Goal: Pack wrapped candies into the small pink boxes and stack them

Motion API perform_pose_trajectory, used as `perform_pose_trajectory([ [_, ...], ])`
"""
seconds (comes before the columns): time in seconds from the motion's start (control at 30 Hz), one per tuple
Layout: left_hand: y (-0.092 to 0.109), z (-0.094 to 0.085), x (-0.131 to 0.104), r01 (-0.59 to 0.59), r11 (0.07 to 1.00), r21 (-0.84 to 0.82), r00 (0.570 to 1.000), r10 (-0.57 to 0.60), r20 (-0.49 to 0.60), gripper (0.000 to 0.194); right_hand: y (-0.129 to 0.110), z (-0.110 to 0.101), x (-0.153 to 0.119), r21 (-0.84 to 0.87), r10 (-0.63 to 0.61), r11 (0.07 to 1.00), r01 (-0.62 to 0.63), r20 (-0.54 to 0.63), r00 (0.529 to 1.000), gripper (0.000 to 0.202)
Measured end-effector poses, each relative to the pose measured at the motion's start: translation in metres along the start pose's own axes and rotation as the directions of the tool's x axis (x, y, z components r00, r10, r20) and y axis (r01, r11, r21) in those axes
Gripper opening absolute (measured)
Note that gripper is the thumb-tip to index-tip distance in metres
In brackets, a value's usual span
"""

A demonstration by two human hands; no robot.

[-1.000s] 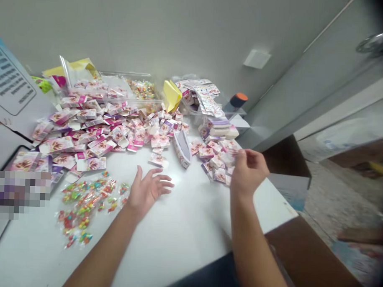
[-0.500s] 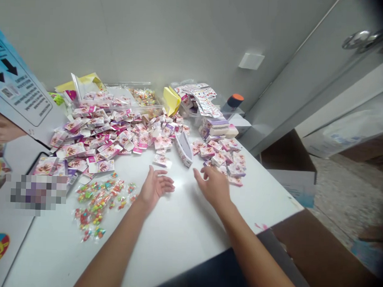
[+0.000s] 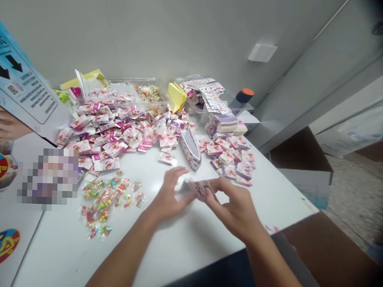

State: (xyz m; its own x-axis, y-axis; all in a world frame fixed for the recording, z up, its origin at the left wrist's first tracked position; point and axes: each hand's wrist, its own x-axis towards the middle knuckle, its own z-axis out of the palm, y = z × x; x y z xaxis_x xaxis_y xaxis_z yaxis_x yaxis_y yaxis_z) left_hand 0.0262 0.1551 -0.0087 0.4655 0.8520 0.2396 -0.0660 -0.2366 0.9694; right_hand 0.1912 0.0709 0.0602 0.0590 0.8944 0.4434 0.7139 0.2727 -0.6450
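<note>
A small printed paper box (image 3: 200, 190), apparently slim or flattened, is pinched between the thumb and fingers of my right hand (image 3: 231, 203). Its left end points towards my left hand (image 3: 172, 193), whose fingers and thumb are spread apart around that end; whether the thumb touches it I cannot tell. Just beyond both hands lies a boat-shaped paper tray (image 3: 190, 148) with a grey inside and patterned sides. Small clear bags of coloured candy-like pieces (image 3: 106, 199) are spread on the white table (image 3: 175, 251), left of my left hand.
A big heap of small pink-and-white boxes (image 3: 116, 134) covers the back left. More boxes (image 3: 231, 157) lie at the right, beside stacked flat cartons (image 3: 223, 123). Behind stand clear plastic bins (image 3: 149, 94), printed sheets (image 3: 208, 94) and an orange-capped container (image 3: 243, 96). A blue printed carton (image 3: 24, 79) rises at left.
My right hand, bare before, now holds a small printed paper box. Both hands have come closer together, the left moving right with its thumb spread. The view has shifted slightly.
</note>
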Motion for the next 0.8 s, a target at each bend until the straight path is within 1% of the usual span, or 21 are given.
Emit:
perform_pose_trajectory([
  [0.03,0.002,0.001,-0.001,0.017,1.0,0.02,0.998,-0.018,0.06,0.03,0.0,0.0,0.003,0.009,-0.005,1.0,0.005,-0.062,0.998,0.005],
  [0.07,0.002,0.001,-0.001,0.064,0.998,0.011,0.992,-0.065,0.108,0.021,0.001,0.001,0.009,0.012,-0.017,1.0,0.018,-0.135,0.991,0.004],
  [0.13,0.0,0.001,0.0,0.185,0.98,-0.069,0.976,-0.175,0.13,0.023,0.008,0.007,0.024,0.016,-0.032,0.999,0.038,-0.264,0.964,0.005],
  [0.17,-0.002,0.0,0.001,0.24,0.962,-0.128,0.967,-0.226,0.12,0.025,0.012,0.011,0.033,0.02,-0.031,0.999,0.039,-0.302,0.953,0.004],
  [0.2,-0.004,0.0,0.002,0.285,0.938,-0.199,0.958,-0.27,0.101,0.027,0.016,0.016,0.042,0.027,-0.034,0.999,0.045,-0.313,0.949,0.003],
  [0.23,-0.007,0.0,0.003,0.32,0.908,-0.27,0.948,-0.309,0.081,0.029,0.019,0.021,0.049,0.038,-0.051,0.997,0.065,-0.294,0.954,0.001],
  [0.27,-0.009,-0.001,0.004,0.345,0.879,-0.33,0.937,-0.343,0.064,0.03,0.023,0.026,0.054,0.054,-0.087,0.993,0.103,-0.244,0.966,0.003],
  [0.3,-0.011,-0.001,0.005,0.36,0.853,-0.378,0.928,-0.369,0.05,0.032,0.025,0.032,0.058,0.079,-0.141,0.984,0.157,-0.174,0.975,0.007],
  [0.33,-0.014,-0.002,0.007,0.363,0.835,-0.414,0.921,-0.387,0.027,0.033,0.028,0.039,0.059,0.117,-0.207,0.969,0.218,-0.096,0.974,0.012],
  [0.37,-0.016,-0.003,0.009,0.356,0.824,-0.442,0.917,-0.4,-0.007,0.032,0.03,0.045,0.059,0.163,-0.277,0.947,0.277,-0.028,0.961,0.016],
  [0.43,-0.02,-0.006,0.013,0.32,0.816,-0.482,0.906,-0.413,-0.098,0.031,0.033,0.059,0.054,0.242,-0.38,0.902,0.357,0.053,0.923,0.021],
  [0.5,-0.022,-0.01,0.017,0.283,0.798,-0.532,0.885,-0.432,-0.177,0.033,0.035,0.07,0.047,0.294,-0.441,0.87,0.396,0.104,0.892,0.022],
  [0.57,-0.022,-0.014,0.021,0.259,0.781,-0.568,0.862,-0.452,-0.229,0.036,0.036,0.078,0.042,0.371,-0.486,0.834,0.408,0.145,0.862,0.023],
  [0.6,-0.022,-0.016,0.022,0.256,0.778,-0.574,0.854,-0.46,-0.243,0.037,0.036,0.081,0.039,0.41,-0.489,0.82,0.4,0.137,0.862,0.022],
  [0.63,-0.021,-0.017,0.022,0.255,0.781,-0.571,0.848,-0.464,-0.255,0.036,0.036,0.084,0.037,0.417,-0.461,0.824,0.384,0.098,0.882,0.021],
  [0.67,-0.02,-0.018,0.022,0.253,0.789,-0.559,0.843,-0.464,-0.273,0.036,0.036,0.087,0.036,0.381,-0.394,0.854,0.354,0.029,0.919,0.024],
  [0.7,-0.019,-0.02,0.022,0.247,0.803,-0.542,0.837,-0.458,-0.298,0.036,0.036,0.091,0.034,0.309,-0.299,0.903,0.299,-0.046,0.953,0.028],
  [0.73,-0.018,-0.021,0.021,0.234,0.819,-0.524,0.831,-0.448,-0.329,0.036,0.037,0.094,0.033,0.23,-0.207,0.946,0.227,-0.108,0.972,0.031],
  [0.77,-0.016,-0.022,0.021,0.219,0.837,-0.502,0.825,-0.433,-0.363,0.036,0.038,0.098,0.032,0.178,-0.128,0.973,0.148,-0.12,0.985,0.032],
  [0.8,-0.014,-0.024,0.02,0.205,0.857,-0.472,0.818,-0.415,-0.399,0.037,0.039,0.103,0.032,0.17,-0.063,0.983,0.074,-0.069,0.996,0.029],
])
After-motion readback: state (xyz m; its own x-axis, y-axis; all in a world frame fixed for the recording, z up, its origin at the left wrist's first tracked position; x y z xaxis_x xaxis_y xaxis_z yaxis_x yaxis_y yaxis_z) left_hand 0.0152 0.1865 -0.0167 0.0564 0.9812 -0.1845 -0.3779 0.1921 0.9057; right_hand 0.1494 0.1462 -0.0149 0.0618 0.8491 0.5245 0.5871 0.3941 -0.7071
